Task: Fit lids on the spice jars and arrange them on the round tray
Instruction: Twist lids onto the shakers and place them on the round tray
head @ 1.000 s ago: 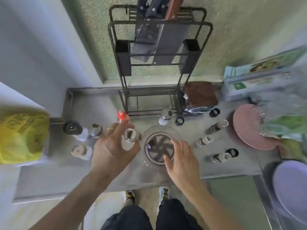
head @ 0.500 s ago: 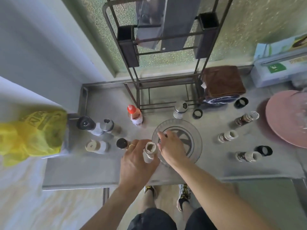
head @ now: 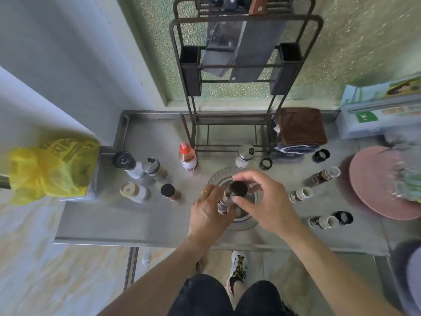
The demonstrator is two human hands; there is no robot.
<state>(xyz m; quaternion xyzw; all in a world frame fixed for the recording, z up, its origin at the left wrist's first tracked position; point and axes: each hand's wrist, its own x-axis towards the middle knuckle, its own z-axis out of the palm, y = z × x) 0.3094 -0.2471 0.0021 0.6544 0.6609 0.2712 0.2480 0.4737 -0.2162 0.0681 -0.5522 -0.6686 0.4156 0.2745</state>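
My left hand (head: 208, 212) grips a small glass spice jar (head: 223, 202) over the clear round tray (head: 216, 176), most of which my hands hide. My right hand (head: 265, 201) holds a black lid (head: 238, 188) on the jar's mouth. Three lidless jars lie on the steel counter to the right (head: 325, 175) (head: 300, 194) (head: 321, 221). Loose black lids rest at the far right (head: 321, 155), behind the tray (head: 266, 163), and by the nearest jar (head: 345, 217). A capped jar (head: 170, 191) stands left of my hands.
Shakers and bottles stand on the left (head: 127, 163) (head: 155, 167) (head: 134, 191), plus a red-capped bottle (head: 187, 156) and a metal shaker (head: 245, 155). A black knife rack (head: 239, 87) sits at the back, a brown cloth (head: 300, 128) beside it. A pink plate (head: 376, 181) lies right, a yellow bag (head: 50, 167) left.
My right hand took a black lid off the tray and brought it onto the jar my left hand holds. Both hands now meet over the tray.
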